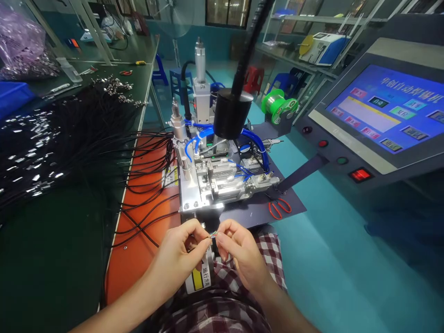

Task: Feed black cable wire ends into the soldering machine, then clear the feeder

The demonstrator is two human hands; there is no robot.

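Just in front of the machine, my left hand point(182, 252) is closed in a pinch at the end of a cable. Thin coloured wires point(214, 234), green and red among them, stick out between my two hands. The fingertips of my right hand point(241, 254) are pinched on these wires from the other side. Most of the held cable is hidden by my fingers. Right beyond my hands stands a metal bench machine point(222, 185) with blue air tubes. A label with a yellow patch point(197, 280) shows below my left hand.
Black cables point(145, 173) run across an orange surface point(135, 249) from a large cable bundle point(69, 125) on the left table. Red-handled scissors point(279, 209) lie on the machine's dark plate. A black cylinder point(232, 113) hangs overhead. A touchscreen panel point(385, 115) and green spool point(277, 105) stand right.
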